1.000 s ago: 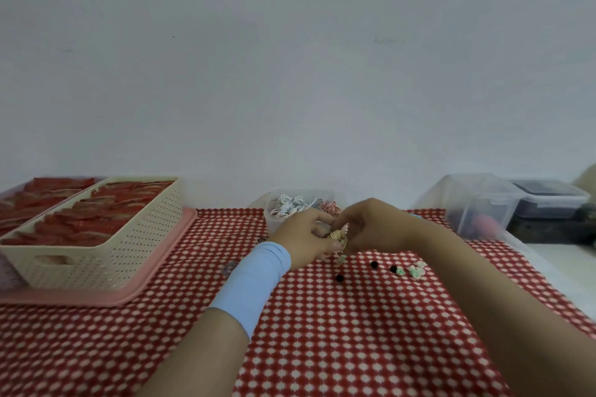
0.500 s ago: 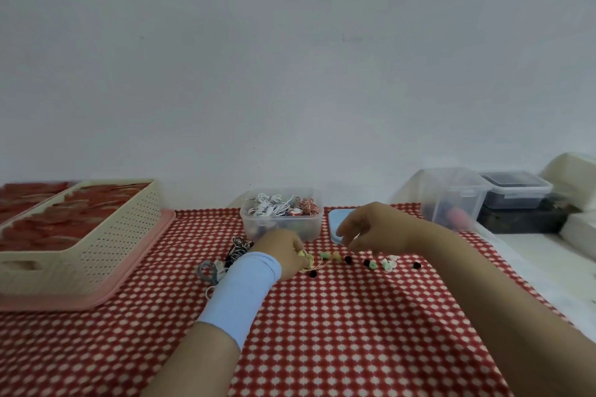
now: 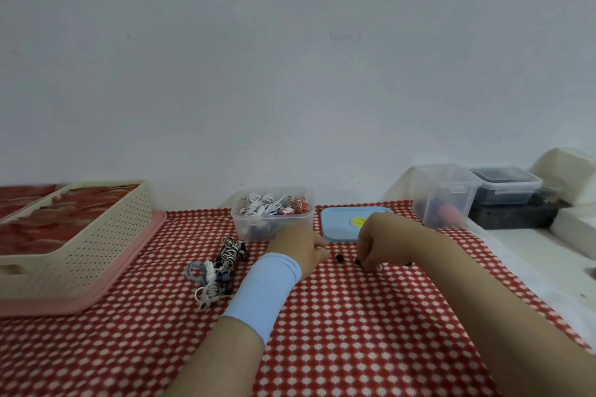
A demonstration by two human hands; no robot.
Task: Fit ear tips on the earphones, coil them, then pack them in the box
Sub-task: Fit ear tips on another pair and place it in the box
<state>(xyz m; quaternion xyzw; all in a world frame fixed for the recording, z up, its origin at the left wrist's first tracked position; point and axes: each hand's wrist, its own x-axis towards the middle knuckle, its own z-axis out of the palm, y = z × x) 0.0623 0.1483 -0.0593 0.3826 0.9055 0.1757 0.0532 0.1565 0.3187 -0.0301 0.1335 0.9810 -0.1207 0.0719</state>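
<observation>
I am watching two hands hovering low over the checked cloth (image 3: 338, 325), just in front of the clear box (image 3: 272, 229).

The left hand (image 3: 300, 250) is showing me its back, fingers curled under; I cannot tell what it is holding. The right hand (image 3: 383, 240) is arching knuckles-up, fingertips touching a black ear tip (image 3: 357, 262), grip unclear. One more black tip (image 3: 339, 257) is lying between the hands. The loose earphones (image 3: 222, 264) are lying in one pile left of the wrist, running diagonally from the box towards me; more are sitting coiled inside the box.
</observation>
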